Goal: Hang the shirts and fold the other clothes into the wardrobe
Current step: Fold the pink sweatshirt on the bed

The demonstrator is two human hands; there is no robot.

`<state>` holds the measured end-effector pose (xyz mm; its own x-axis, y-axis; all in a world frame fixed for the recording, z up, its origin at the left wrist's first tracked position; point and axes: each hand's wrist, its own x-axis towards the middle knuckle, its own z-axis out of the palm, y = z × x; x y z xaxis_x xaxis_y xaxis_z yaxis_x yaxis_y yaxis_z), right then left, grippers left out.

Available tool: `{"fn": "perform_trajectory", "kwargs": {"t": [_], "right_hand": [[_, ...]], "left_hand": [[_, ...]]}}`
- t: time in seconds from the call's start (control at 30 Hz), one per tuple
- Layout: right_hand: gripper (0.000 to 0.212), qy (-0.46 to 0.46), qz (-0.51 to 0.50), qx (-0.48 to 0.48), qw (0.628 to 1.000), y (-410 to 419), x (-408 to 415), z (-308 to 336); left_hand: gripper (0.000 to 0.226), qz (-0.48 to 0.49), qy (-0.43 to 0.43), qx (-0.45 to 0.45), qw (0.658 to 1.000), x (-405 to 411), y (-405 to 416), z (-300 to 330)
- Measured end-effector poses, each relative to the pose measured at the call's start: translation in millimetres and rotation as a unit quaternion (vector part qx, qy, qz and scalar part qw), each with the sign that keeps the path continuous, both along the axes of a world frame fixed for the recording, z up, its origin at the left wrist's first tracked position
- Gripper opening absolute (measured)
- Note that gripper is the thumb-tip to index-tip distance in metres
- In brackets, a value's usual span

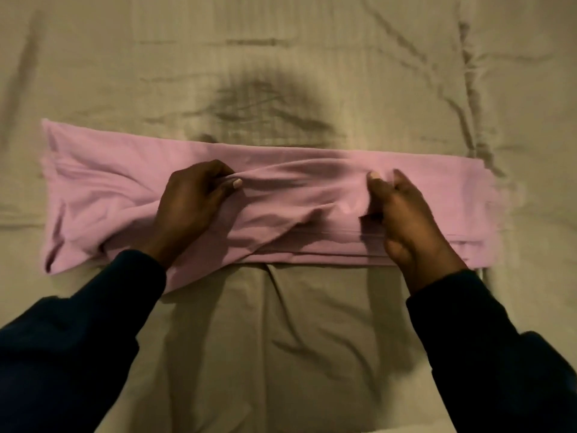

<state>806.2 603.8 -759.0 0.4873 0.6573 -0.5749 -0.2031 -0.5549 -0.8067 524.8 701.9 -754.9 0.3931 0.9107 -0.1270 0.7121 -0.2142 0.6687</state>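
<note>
A pink garment (290, 195) lies folded into a long band across the bed, running left to right. My left hand (190, 204) sits on its left half and pinches a ridge of the cloth between thumb and fingers. My right hand (406, 220) is on the right half, thumb and fingers curled into a bunch of the fabric, slightly blurred. Between the two hands the cloth is drawn into a raised crease. Several folded layers show along the garment's near edge. Both arms wear dark sleeves.
A wrinkled beige bedsheet (281, 57) covers the whole surface around the garment. A flat beige fold of bedding (287, 339) lies below the garment, between my arms. No wardrobe or hanger is in view.
</note>
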Motion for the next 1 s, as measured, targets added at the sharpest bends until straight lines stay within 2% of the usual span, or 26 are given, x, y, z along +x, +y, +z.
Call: {"fn": "perform_trajectory", "kwargs": {"t": [0.07, 0.1, 0.17, 0.23, 0.27, 0.37, 0.47, 0.57, 0.63, 0.73, 0.8, 0.9, 1.0], "right_hand": [[0.008, 0.005, -0.119, 0.042, 0.992, 0.0, 21.3, 6.4], [0.014, -0.018, -0.166, 0.035, 0.985, -4.4, 34.0, 9.5], [0.023, -0.055, -0.196, -0.026, 0.979, -19.7, 56.4, 11.6], [0.021, -0.031, -0.162, -0.07, 0.984, -34.4, 69.9, 10.0], [0.025, -0.014, -0.136, -0.084, 0.987, -39.4, 74.4, 9.1], [0.036, 0.032, -0.046, -0.093, 0.994, -46.4, 88.6, 11.8], [0.031, 0.065, 0.019, -0.05, 0.996, -45.9, 100.8, 12.0], [0.014, 0.042, 0.013, -0.036, 0.998, -40.5, 105.4, 10.0], [0.021, 0.014, 0.009, -0.043, 0.999, -38.5, 106.8, 8.7], [0.014, -0.072, -0.055, -0.02, 0.996, -37.3, 105.0, 7.7], [0.017, -0.11, -0.105, -0.028, 0.988, -37.2, 105.7, 7.5], [0.035, -0.141, -0.09, -0.084, 0.982, -35.4, 110.2, 6.2], [0.033, -0.159, -0.06, -0.088, 0.981, -29.8, 112.7, 4.5]], "left_hand": [[0.022, -0.022, -0.002, -0.014, 1.0, 4.4, 3.0, 5.3], [0.026, -0.041, 0.021, -0.026, 0.999, 5.3, 5.7, 4.9], [0.037, -0.071, 0.099, -0.062, 0.991, 4.1, 11.3, 0.4], [0.042, -0.054, 0.167, -0.078, 0.981, -0.1, 18.1, -4.1], [0.04, -0.031, 0.174, -0.064, 0.982, -1.0, 22.1, -3.6], [0.03, -0.02, 0.1, -0.023, 0.994, 3.3, 35.7, 4.7], [0.02, -0.039, 0.08, -0.054, 0.995, 11.3, 51.2, 14.2], [0.032, -0.076, 0.151, -0.13, 0.977, 8.0, 63.4, 16.1], [0.031, -0.079, 0.161, -0.147, 0.973, 5.3, 65.6, 16.5], [0.028, -0.036, 0.12, -0.1, 0.987, 10.0, 63.8, 13.9], [0.03, -0.017, 0.101, -0.055, 0.993, 18.4, 63.2, 9.0], [0.036, -0.027, 0.131, -0.042, 0.99, 27.8, 62.7, -3.0], [0.037, -0.028, 0.159, 0.004, 0.987, 32.6, 55.3, -14.6]]}}
